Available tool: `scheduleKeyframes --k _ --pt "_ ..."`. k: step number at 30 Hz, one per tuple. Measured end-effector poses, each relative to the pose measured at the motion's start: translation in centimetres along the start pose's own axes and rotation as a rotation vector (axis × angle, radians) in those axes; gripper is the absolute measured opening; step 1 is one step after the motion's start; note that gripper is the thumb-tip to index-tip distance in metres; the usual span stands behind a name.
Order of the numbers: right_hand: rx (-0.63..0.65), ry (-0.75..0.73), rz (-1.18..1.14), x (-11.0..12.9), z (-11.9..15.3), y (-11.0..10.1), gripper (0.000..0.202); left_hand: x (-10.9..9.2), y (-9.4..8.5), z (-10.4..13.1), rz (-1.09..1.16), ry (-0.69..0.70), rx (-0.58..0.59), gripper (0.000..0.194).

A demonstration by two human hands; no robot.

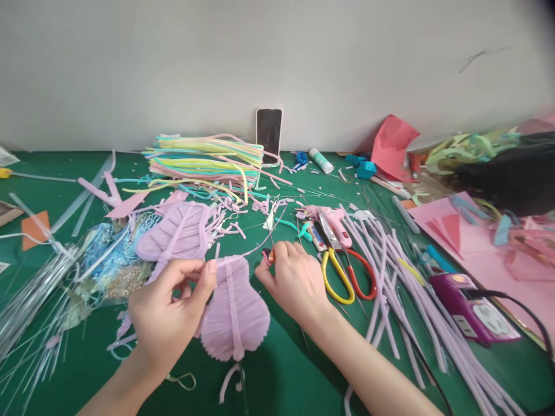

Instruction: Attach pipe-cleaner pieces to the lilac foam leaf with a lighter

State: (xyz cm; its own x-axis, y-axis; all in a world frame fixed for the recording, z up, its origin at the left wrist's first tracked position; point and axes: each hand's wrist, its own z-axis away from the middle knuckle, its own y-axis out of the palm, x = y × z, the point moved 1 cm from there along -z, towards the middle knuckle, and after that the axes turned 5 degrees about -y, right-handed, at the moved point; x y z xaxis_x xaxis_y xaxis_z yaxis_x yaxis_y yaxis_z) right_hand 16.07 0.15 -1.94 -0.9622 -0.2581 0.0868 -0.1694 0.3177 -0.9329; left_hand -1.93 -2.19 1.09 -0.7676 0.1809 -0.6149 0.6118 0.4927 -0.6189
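Note:
My left hand (pixel 171 312) is closed in a pinch at the upper left edge of a lilac wing-shaped pipe-cleaner piece (pixel 236 309), held upright above the table. A thin lilac stem (pixel 255 247) runs from its top toward the right. My right hand (pixel 295 283) is closed beside the piece, apart from it. A small orange and dark object (pixel 269 256) shows at its fingertips, mostly hidden, so I cannot tell its kind. A second lilac wing-shaped piece (pixel 176 231) lies behind my left hand. Scissors (pixel 337 274) with yellow and red handles lie right of my right hand.
Bundled coloured pipe cleaners (pixel 203 164) and a phone (pixel 269 133) stand at the back. A pink glue gun (pixel 333 222), loose lilac pipe cleaners (pixel 403 294) and a purple power strip (pixel 472 309) lie right. Wires (pixel 34 300) and bagged blue material (pixel 104 248) lie left.

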Motion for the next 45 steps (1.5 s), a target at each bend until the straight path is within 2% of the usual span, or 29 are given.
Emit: scheduleKeyframes --k 5,11,23,29,33,37,41,45 --pt "-0.052 -0.033 -0.028 0.8 0.2 -0.4 0.015 0.0 0.1 -0.1 0.048 0.033 0.033 0.013" --pt "-0.054 -0.032 -0.056 0.9 0.2 -0.3 0.014 -0.3 0.3 0.0 0.051 0.037 0.055 0.013" --pt "-0.105 -0.038 -0.078 0.9 0.3 -0.5 0.014 -0.3 0.4 -0.1 0.026 0.070 0.032 0.015" --pt "-0.043 0.021 -0.036 -0.3 -0.1 0.1 0.016 -0.1 0.3 0.1 0.048 0.041 0.033 0.014" --pt "0.038 0.141 -0.063 -2.9 -0.8 0.9 0.021 0.1 0.2 0.0 0.102 -0.041 0.026 0.013" --pt "0.060 0.217 -0.101 -4.9 -1.1 1.2 0.030 0.3 0.1 -0.7 0.218 -0.179 0.032 0.014" --pt "0.047 0.230 -0.142 -5.1 -1.0 0.9 0.032 0.9 0.0 -1.8 0.334 -0.318 0.024 0.018" --pt "0.020 0.227 -0.220 -5.0 -0.8 0.5 0.035 2.1 0.0 -2.8 0.579 -0.426 -0.010 0.020"
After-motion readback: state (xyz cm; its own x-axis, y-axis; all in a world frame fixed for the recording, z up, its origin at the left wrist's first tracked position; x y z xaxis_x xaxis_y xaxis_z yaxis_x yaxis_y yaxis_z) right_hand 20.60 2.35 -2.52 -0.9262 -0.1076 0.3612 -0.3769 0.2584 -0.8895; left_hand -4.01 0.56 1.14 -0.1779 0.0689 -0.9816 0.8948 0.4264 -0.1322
